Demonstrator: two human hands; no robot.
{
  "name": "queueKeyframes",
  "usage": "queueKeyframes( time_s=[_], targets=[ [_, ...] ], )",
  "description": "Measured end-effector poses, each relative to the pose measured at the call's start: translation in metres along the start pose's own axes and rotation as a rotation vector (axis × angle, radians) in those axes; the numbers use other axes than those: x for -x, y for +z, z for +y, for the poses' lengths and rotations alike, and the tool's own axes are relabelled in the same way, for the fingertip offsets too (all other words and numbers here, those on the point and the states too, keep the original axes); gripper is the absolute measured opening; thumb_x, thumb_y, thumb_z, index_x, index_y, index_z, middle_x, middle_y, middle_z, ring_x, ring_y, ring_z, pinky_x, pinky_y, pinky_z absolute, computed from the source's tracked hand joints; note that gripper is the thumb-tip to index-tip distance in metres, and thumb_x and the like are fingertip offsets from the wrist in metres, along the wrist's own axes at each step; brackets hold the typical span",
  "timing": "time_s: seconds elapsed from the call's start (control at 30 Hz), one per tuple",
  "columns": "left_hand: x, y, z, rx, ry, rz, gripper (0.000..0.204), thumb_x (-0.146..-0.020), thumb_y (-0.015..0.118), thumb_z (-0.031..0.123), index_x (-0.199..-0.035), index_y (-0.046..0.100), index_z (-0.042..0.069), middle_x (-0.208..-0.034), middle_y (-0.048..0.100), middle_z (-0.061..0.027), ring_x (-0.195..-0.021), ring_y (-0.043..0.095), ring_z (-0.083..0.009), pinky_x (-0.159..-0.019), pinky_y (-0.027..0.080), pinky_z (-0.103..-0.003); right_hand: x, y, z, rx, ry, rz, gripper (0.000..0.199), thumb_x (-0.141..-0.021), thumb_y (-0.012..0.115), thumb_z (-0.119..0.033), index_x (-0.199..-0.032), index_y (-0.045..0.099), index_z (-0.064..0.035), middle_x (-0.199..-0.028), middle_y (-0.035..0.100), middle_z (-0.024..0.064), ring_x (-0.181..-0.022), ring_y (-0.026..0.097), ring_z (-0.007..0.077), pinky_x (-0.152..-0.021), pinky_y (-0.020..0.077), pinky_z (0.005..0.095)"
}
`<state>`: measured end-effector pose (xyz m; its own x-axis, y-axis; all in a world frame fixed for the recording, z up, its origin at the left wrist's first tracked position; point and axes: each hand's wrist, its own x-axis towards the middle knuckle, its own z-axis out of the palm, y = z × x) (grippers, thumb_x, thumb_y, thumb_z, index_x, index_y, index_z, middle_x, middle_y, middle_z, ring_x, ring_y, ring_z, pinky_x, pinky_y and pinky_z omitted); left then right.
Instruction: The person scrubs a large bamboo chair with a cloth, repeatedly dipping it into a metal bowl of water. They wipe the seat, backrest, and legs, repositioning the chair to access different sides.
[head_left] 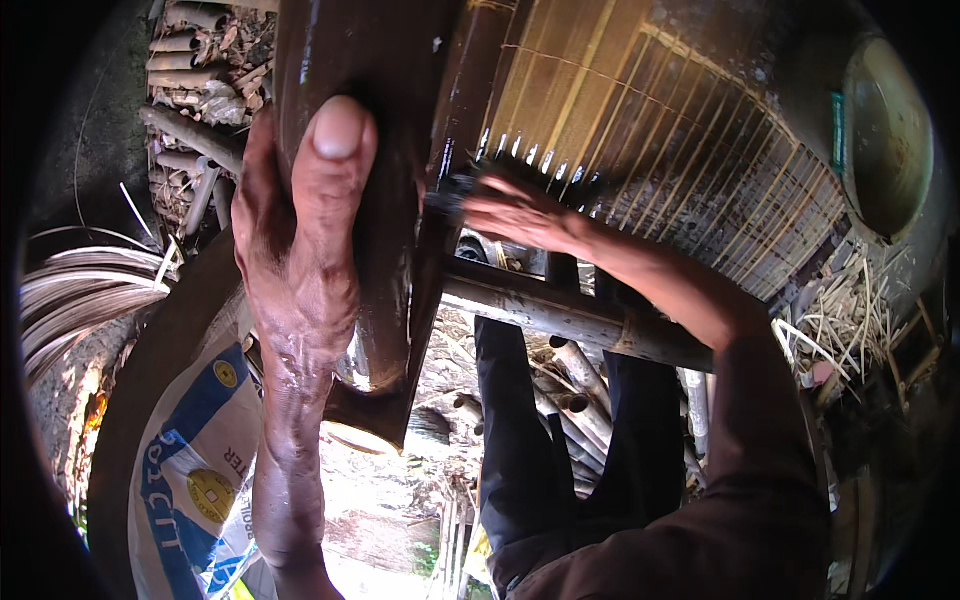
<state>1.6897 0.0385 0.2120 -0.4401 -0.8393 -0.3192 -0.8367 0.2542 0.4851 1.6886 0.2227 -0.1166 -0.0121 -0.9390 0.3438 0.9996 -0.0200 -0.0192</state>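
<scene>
A broad, dark, wet-looking trough or bamboo length (388, 260) slopes down in front of me, its pale cut end at the bottom. My left hand (300, 215) is over its left side, thumb stretched upward and apart from the fingers, which are partly hidden. On the other side my right hand (520, 208) reaches in from the right, blurred by motion. At its fingertips is a dark, wet clump (450, 194) whose kind I cannot make out, against the trough's right edge. Just beyond the right hand lies a rack of thin bamboo slats (680, 130).
A bamboo pole (560, 312) crosses below my right forearm. A shallow round basin (890, 140) stands at the far right. Bundled pale strips (90, 290) and a printed sack (205, 470) are at the left. Short bamboo pieces (185, 60) lie at the upper left.
</scene>
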Motion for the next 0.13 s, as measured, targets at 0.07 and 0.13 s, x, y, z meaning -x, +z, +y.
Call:
queueKeyframes(
  time_s=[0.07, 0.13],
  targets=[
    [-0.007, 0.004, -0.018, 0.130, -0.068, -0.018, 0.081, -0.093, 0.051, 0.060, -0.140, 0.043, -0.006, -0.134, 0.053, -0.0207, -0.126, 0.048, -0.0260, -0.108, 0.034, -0.036, 0.060, 0.045, -0.049, 0.031, 0.139, 0.176, 0.090, -0.091, 0.058, -0.052, -0.155, 0.011, -0.0099, -0.158, 0.019, 0.0177, -0.147, 0.018, 0.0298, -0.122, 0.0134, 0.0454],
    [-0.012, 0.011, -0.022, 0.279, -0.003, -0.038, 0.088, -0.088, 0.062, 0.059, -0.141, 0.039, -0.007, -0.131, 0.053, -0.0283, -0.120, 0.053, -0.0290, -0.102, 0.039, -0.035, 0.084, 0.075, -0.090, 0.076, 0.207, 0.257, 0.083, -0.094, 0.055, -0.048, -0.154, 0.013, -0.0095, -0.158, 0.022, 0.0149, -0.146, 0.022, 0.0289, -0.122, 0.0182, 0.0437]
  ],
)
